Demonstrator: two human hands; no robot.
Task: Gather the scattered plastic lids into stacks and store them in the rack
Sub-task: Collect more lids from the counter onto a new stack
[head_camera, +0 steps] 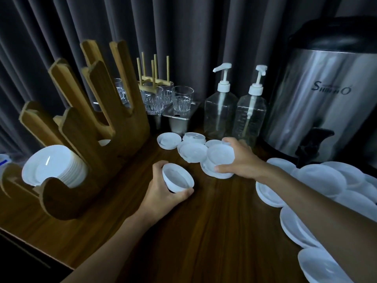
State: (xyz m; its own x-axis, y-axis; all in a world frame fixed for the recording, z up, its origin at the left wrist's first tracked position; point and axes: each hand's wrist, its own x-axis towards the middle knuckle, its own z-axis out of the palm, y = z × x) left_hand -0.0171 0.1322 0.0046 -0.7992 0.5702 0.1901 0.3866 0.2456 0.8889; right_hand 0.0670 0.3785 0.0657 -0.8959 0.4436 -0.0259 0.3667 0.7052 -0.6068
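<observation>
My left hand (161, 193) grips a small stack of white plastic lids (177, 178) just above the wooden counter, tilted toward me. My right hand (238, 158) holds another white lid (220, 153) by its edge, above a lid lying on the counter (212, 170). Several more small lids (190, 151) lie scattered behind it. Larger white lids (320, 178) spread in a pile at the right, partly hidden by my right forearm. The wooden rack (85, 127) stands at the left, with a row of white lids (55, 166) stored in its front slot.
Glass tumblers (182, 99) and a wooden peg stand (154, 78) sit behind the rack. Two clear pump bottles (221, 113) stand at the back centre. A steel drink dispenser (330, 103) with a black tap fills the back right. Dark curtains hang behind. The counter edge (36, 250) runs at lower left.
</observation>
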